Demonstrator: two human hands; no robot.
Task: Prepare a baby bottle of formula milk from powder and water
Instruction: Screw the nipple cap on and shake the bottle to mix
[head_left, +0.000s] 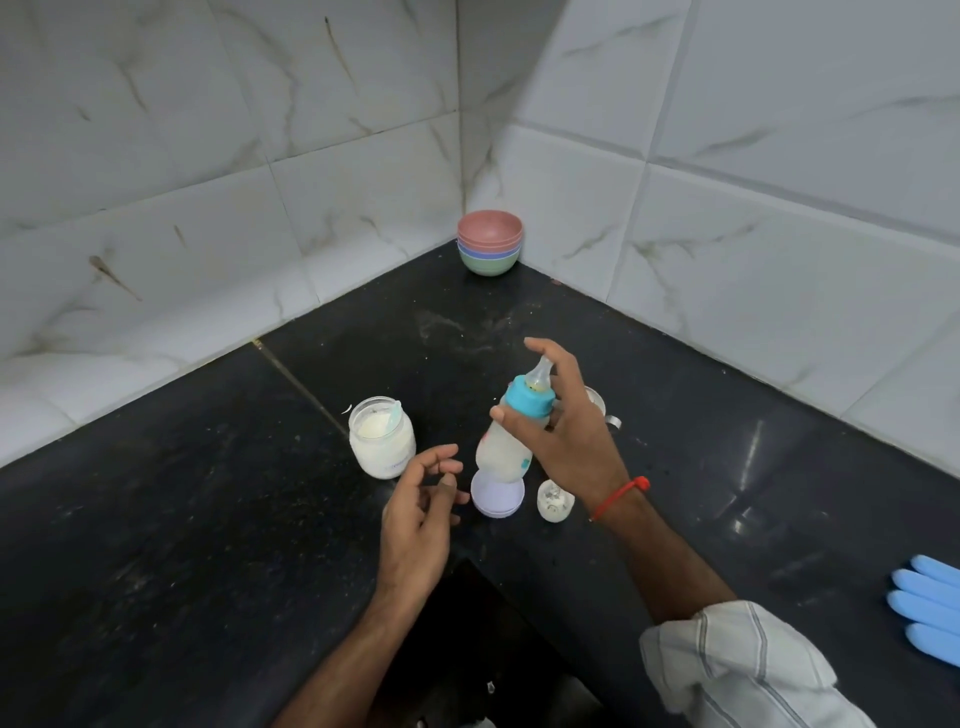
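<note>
Above counter (208, 519), bottle (506, 447) collar (teal) gripped by right hand (569, 431)

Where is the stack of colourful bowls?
The stack of colourful bowls sits far back in the head view, in the corner where the tiled walls meet.

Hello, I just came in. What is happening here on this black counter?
A person is making baby formula. Their right hand grips a baby bottle near its blue collar, tilted, with the teat on and milky liquid inside. The left hand hangs loosely open beside it and holds nothing. An open glass jar of white powder, with a scoop inside, stands to the left. A lilac lid and a clear bottle cap lie on the counter. Stacked coloured bowls sit in the corner.
</note>
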